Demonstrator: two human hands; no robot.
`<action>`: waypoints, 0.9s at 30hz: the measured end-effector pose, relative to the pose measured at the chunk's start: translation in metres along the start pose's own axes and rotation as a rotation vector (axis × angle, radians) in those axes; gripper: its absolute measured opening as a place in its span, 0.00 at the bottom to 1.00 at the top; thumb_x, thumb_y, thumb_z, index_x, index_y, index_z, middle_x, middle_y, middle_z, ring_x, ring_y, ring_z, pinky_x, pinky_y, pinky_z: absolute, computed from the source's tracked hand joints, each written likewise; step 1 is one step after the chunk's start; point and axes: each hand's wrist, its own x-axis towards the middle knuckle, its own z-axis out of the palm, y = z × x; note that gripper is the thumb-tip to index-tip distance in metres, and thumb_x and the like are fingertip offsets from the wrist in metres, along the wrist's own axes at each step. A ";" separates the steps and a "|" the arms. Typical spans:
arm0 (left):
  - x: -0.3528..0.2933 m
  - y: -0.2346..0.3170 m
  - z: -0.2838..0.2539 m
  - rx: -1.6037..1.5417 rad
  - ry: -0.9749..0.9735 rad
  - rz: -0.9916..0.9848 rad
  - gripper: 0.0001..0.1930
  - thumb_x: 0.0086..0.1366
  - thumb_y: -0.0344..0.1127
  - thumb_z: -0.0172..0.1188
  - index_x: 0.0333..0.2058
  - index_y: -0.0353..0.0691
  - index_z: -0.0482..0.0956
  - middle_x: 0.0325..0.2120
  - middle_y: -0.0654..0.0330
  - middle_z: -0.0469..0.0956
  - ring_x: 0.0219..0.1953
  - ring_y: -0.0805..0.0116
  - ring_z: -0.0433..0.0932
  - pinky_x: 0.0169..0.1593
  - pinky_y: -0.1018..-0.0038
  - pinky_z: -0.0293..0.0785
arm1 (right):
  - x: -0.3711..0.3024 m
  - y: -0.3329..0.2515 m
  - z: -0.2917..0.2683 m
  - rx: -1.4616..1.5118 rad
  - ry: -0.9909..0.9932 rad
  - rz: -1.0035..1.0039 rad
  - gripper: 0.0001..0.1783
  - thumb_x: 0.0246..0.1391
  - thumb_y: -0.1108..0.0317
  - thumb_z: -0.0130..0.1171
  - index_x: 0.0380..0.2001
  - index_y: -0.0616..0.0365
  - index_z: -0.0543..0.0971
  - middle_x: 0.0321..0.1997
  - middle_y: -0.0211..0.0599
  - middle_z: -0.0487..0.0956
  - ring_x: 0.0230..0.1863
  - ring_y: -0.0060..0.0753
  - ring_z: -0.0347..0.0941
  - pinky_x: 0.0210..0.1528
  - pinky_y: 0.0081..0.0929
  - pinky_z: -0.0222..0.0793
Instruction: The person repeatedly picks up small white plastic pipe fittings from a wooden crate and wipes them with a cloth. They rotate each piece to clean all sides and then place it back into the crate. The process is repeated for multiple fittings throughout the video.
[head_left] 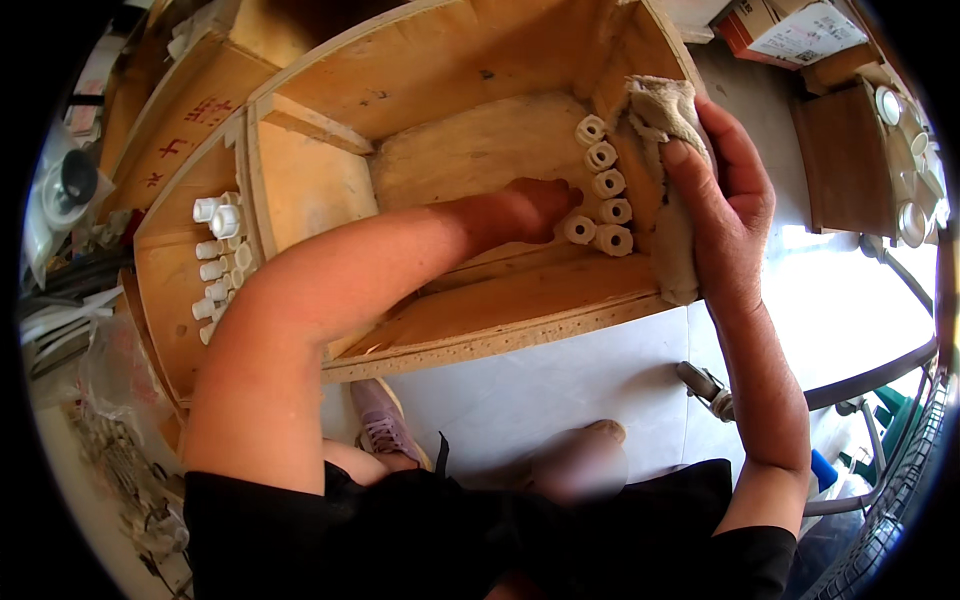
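The left hand (pixel 535 205) is stretched far into the wooden crate (pixel 500 320), fingers curled just beside the nearest of the beige tubes (pixel 603 200); whether anything is held cannot be told. The tubes are stacked in a column against the crate's right wall. The right hand (pixel 725 190) is laid over that wall's edge, fingers closed on a beige cloth (pixel 665 120). Bare crate floor is left open to the left of the tubes.

My one view sits on the head, looking steeply down and close at the wooden crate (pixel 480 150) in the upper frame; forearms enter from the lower edge.
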 end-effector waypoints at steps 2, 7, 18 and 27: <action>0.016 -0.003 0.018 -0.052 -0.013 0.038 0.32 0.54 0.32 0.65 0.59 0.42 0.67 0.53 0.50 0.71 0.56 0.52 0.70 0.58 0.63 0.68 | 0.001 0.001 0.001 0.003 -0.002 -0.012 0.22 0.55 0.68 0.64 0.53 0.60 0.75 0.47 0.33 0.80 0.49 0.23 0.74 0.54 0.24 0.70; 0.035 -0.010 0.045 -0.194 0.078 0.087 0.29 0.59 0.33 0.64 0.59 0.44 0.67 0.55 0.54 0.71 0.58 0.62 0.68 0.60 0.66 0.65 | 0.002 -0.002 0.001 0.012 -0.028 -0.009 0.23 0.53 0.69 0.65 0.53 0.60 0.75 0.46 0.33 0.80 0.48 0.23 0.74 0.53 0.24 0.69; -0.023 0.013 -0.028 -0.575 0.248 0.012 0.17 0.49 0.31 0.66 0.39 0.38 0.77 0.36 0.54 0.80 0.40 0.62 0.79 0.44 0.70 0.75 | 0.002 0.000 0.001 0.081 -0.065 0.030 0.22 0.53 0.69 0.64 0.52 0.58 0.76 0.46 0.31 0.79 0.47 0.23 0.74 0.51 0.24 0.72; -0.151 0.068 -0.106 -0.878 0.476 -0.119 0.18 0.57 0.29 0.66 0.45 0.38 0.72 0.37 0.65 0.76 0.37 0.78 0.75 0.40 0.77 0.77 | 0.004 -0.004 0.001 -0.074 -0.052 -0.055 0.20 0.54 0.68 0.64 0.51 0.61 0.76 0.44 0.34 0.78 0.45 0.24 0.74 0.49 0.24 0.71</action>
